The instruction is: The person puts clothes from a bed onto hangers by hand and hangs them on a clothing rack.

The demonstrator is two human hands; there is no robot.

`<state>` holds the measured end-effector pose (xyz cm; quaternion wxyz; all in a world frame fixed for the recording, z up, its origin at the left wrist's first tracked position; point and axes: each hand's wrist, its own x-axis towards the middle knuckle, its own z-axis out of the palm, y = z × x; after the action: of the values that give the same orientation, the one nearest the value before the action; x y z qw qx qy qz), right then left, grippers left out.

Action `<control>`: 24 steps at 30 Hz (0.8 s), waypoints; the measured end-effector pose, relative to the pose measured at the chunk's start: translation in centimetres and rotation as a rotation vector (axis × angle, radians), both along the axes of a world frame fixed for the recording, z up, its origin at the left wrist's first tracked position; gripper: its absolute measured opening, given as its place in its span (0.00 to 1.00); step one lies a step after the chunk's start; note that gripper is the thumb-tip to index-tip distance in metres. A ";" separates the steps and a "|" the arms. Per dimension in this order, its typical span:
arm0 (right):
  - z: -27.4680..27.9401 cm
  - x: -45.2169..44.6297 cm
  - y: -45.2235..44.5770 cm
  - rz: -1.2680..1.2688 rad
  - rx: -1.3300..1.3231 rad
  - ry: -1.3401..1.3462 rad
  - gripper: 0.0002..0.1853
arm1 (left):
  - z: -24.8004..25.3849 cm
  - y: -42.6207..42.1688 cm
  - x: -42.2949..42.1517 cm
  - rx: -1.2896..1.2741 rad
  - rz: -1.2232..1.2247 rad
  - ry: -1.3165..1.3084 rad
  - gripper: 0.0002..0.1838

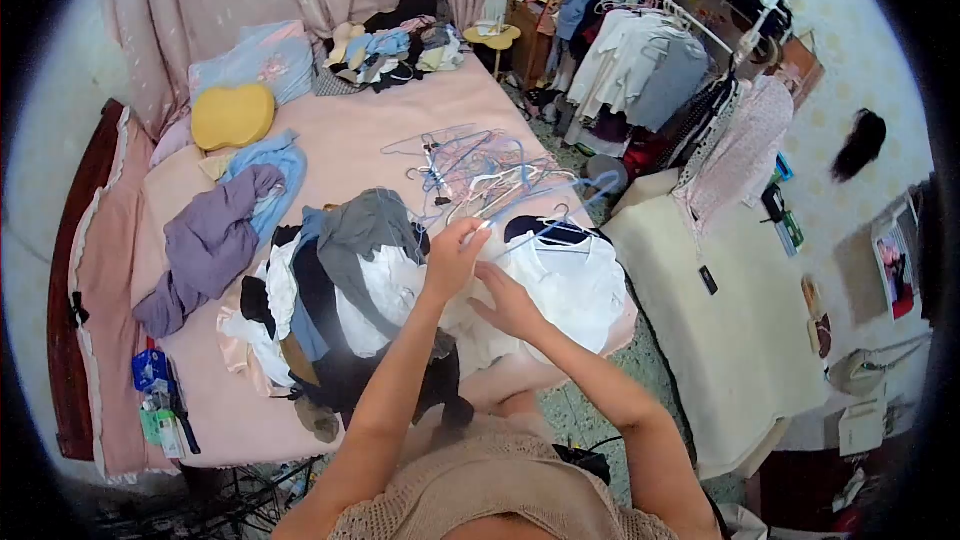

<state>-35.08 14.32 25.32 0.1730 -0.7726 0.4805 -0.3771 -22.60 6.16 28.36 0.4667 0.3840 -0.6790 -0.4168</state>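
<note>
My left hand [455, 260] is closed, its fingertips pinching one end of a blue clothes hanger [550, 198]. The hanger stretches to the right, its hook end over the bed's right edge. Just below and to the right, my right hand [510, 302] is open with its fingers extended and nothing plainly held in them. A white top [570, 285] lies spread on the bed beside my right hand, with a dark garment [540, 230] at its upper edge. Beyond my hands is a tangled heap of wire hangers [480, 165]. Pale cloth partly shows beneath my right hand.
On the bed [400, 130], a mixed clothes pile [350, 270] lies left of my arms, beside a purple garment [210, 240] and a yellow cushion [232, 116]. A cream-covered surface [720, 340] with a phone [708, 280] stands right. Behind is a clothes rack [660, 5].
</note>
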 end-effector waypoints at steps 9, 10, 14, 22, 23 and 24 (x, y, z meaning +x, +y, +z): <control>2.3 -1.0 2.2 -0.106 0.302 -0.268 0.21 | 2.6 -0.1 -0.2 -0.075 -0.075 0.074 0.09; 2.1 -1.6 2.3 -0.058 0.424 -0.257 0.21 | 2.9 -0.6 0.1 -0.084 -0.089 0.074 0.09; -2.8 -6.9 1.7 -0.021 0.373 0.518 0.20 | 4.9 -2.1 3.0 0.019 -0.055 0.094 0.10; 1.8 -16.8 -0.6 -0.304 0.084 0.287 0.20 | 5.3 -3.9 7.4 -0.095 -0.217 -0.225 0.09; 2.2 -17.1 -0.8 -0.314 0.084 0.286 0.20 | 5.1 -4.1 7.3 -0.052 -0.225 -0.178 0.10; 3.2 -17.1 -0.9 -0.357 0.134 0.327 0.20 | 5.1 -4.2 7.2 -0.007 -0.231 -0.131 0.10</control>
<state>-52.19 13.44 28.52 0.0745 -0.7129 0.6550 -0.2390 -15.41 1.98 33.46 0.3717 0.3281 -0.7490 -0.4396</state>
